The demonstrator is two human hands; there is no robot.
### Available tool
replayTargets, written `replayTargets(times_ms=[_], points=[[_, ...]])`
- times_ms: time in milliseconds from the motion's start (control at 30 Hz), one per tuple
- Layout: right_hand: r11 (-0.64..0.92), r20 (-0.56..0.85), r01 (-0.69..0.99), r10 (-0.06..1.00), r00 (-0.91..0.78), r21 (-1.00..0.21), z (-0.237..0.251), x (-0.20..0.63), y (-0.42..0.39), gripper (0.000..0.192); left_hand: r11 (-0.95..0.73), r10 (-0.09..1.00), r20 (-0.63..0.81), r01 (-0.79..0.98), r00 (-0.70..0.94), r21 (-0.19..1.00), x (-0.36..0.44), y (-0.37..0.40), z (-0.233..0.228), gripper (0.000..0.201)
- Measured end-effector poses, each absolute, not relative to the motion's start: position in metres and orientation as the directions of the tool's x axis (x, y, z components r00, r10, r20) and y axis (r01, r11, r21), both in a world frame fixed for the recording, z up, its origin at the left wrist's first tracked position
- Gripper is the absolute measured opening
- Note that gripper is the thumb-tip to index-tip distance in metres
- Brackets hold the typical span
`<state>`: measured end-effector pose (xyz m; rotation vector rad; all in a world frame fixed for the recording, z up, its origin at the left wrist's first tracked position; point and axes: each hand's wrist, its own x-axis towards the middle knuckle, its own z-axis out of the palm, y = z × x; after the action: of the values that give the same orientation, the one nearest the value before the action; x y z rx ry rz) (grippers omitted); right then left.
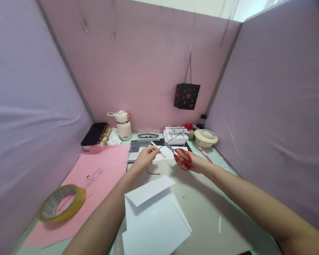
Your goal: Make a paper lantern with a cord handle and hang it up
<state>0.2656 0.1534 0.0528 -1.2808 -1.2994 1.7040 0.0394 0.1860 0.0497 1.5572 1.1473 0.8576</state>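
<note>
My left hand pinches a thin dark cord above the middle of the work board. The cord stretches up to the right, past the scissors, and a curved tail of it shows below the hand. My right hand has its fingers in the red handles of a pair of scissors. Their blades point up and left, close to the cord; whether they touch it I cannot tell. A white stick lies just beyond my left fingertips. Nearer to me is a white folded paper piece with a raised flap.
On the left, a roll of yellowish tape and a clear ruler lie on pink paper. Along the back stand a cream bottle, several white markers and a lidded bowl. A black paper lantern hangs behind.
</note>
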Motion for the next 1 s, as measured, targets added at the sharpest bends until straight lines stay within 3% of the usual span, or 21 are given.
replayTargets(times_ms=[500, 1000], points=[[-0.281, -0.278, 0.026, 0.925, -0.258, -0.959, 0.048, 0.268, 0.163, 0.05, -0.113, 0.956, 0.027, 0.282, 0.292, 0.953, 0.037, 0.185, 0.049, 0.022], [-0.264, -0.251, -0.001, 0.915, -0.317, -0.964, 0.062, 0.268, 0.164, 0.053, -0.121, 0.945, 0.021, 0.29, 0.326, 0.949, 0.037, 0.179, 0.056, 0.023]])
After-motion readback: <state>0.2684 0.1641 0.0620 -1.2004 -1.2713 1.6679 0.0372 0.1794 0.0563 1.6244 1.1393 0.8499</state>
